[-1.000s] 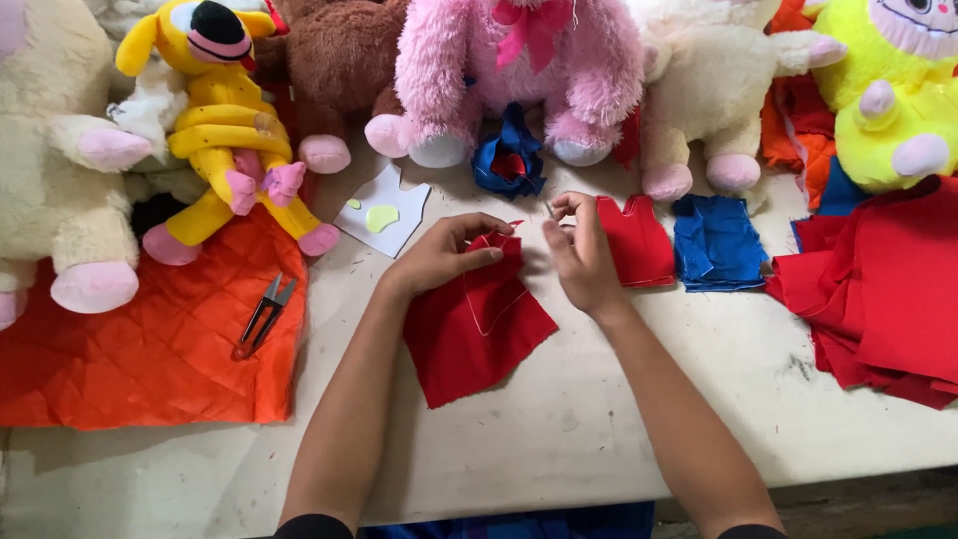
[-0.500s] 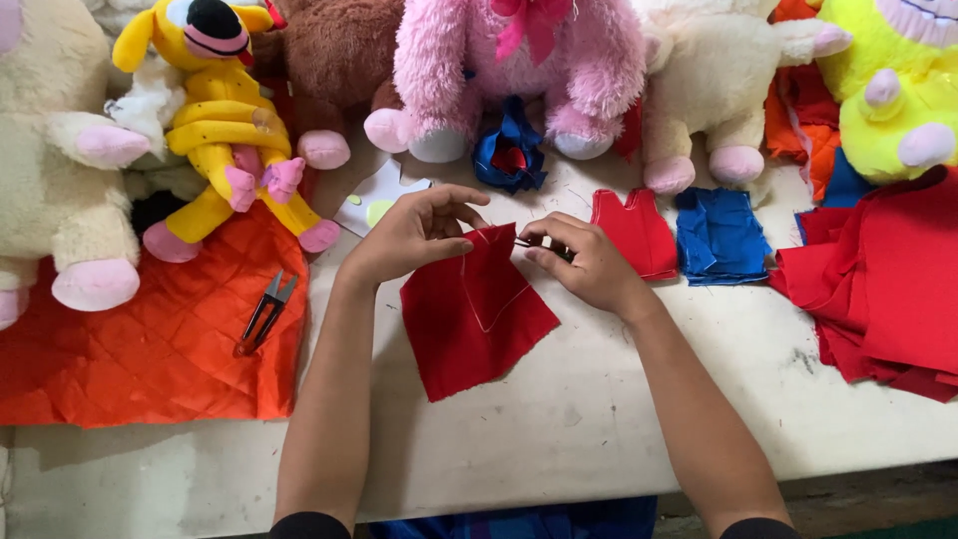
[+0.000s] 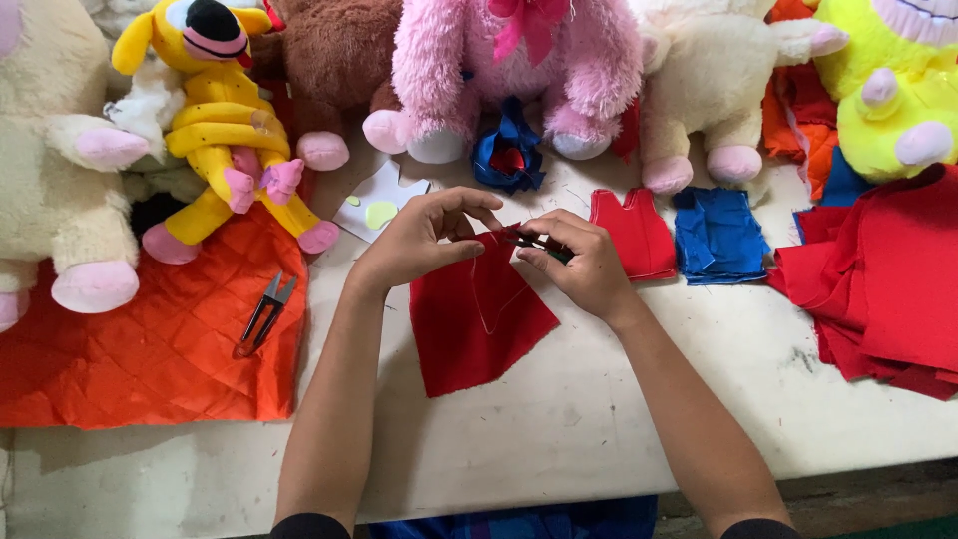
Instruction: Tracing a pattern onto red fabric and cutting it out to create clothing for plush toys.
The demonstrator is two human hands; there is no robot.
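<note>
A red fabric piece [image 3: 474, 324] with a faint chalk outline lies on the white table [image 3: 559, 429]. My left hand [image 3: 414, 240] pinches its top edge, with the other fingers spread. My right hand [image 3: 579, 265] grips small dark snips [image 3: 534, 243] whose tips meet the same top edge of the cloth. Both hands sit close together above the cloth.
A row of plush toys lines the back: yellow [image 3: 225, 130], pink [image 3: 514, 70], cream [image 3: 699, 90]. Orange quilted fabric [image 3: 160, 349] with thread snips [image 3: 261, 314] lies left. A cut red piece [image 3: 634, 230], blue pieces [image 3: 718, 235] and a red fabric stack [image 3: 878, 289] lie right.
My hands came closer together at the top edge of the red fabric. My left fingers, spread half a second ago, now pinch the cloth and the snips meet its edge.
</note>
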